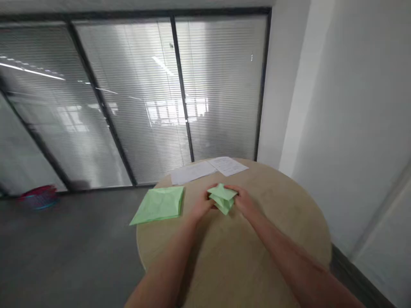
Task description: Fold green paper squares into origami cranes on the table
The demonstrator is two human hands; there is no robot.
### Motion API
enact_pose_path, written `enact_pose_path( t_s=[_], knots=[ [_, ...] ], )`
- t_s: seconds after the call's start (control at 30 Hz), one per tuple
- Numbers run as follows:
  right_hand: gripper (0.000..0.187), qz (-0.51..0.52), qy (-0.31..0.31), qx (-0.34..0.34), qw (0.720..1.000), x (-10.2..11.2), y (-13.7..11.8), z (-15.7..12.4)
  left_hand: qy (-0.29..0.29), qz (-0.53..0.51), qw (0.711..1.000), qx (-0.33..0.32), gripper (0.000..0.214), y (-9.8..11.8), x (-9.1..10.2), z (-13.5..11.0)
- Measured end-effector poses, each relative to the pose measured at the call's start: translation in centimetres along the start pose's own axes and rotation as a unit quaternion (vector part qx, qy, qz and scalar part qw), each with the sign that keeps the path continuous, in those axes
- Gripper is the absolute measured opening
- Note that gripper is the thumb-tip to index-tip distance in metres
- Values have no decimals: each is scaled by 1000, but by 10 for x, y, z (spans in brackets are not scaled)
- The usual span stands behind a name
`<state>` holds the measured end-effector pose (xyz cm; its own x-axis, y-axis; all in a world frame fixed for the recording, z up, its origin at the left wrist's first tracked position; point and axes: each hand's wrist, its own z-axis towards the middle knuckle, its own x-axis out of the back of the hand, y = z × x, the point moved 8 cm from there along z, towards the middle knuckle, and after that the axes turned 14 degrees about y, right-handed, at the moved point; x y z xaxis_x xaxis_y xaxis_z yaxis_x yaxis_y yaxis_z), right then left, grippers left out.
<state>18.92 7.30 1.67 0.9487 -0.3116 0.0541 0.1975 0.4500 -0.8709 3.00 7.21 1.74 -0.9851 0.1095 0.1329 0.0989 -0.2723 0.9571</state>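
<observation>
A small piece of folded green paper (222,196) is held between my two hands, just above the middle of the round table. My left hand (205,202) grips its left side, with the fingers partly behind the paper. On the other side, my right hand (241,198) pinches the right edge. Several creases and flaps show in the paper, and its lower end comes to a point. To the left of my hands lies a larger stack of green paper sheets (162,203), partly over the table's left edge.
The round wooden table (257,265) bears white sheets (194,172) and a printed page (228,165) at its far side. A glass partition with blinds (150,107) stands behind, a white wall (359,128) at the right. A red and blue basket (39,196) sits on the floor at left.
</observation>
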Motion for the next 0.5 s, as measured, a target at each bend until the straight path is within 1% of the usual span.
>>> enact_pose_path(
  t_s=[0.1,0.17,0.23,0.3,0.37,0.43,0.5],
  knots=[
    [31,-34,-3,-16,999,0,-2,-2,69,95,988,-102,59,12,7,3],
    [29,-55,-12,-27,998,-2,-1,-4,110,141,971,-158,51,21,12,2],
    [28,-72,-24,-34,996,-5,0,-6,135,167,956,-199,45,29,16,1],
    [27,-93,-34,-36,994,-7,1,-7,140,185,942,-241,41,37,18,-2],
    [26,-117,-51,-28,991,-10,2,-9,132,199,931,-278,40,46,17,-5],
    [26,-139,-72,-5,988,-12,0,-10,115,218,925,-289,34,50,14,-7],
    [26,-155,-92,32,983,-14,-4,-11,94,246,923,-281,23,50,10,-7]
  ],
)
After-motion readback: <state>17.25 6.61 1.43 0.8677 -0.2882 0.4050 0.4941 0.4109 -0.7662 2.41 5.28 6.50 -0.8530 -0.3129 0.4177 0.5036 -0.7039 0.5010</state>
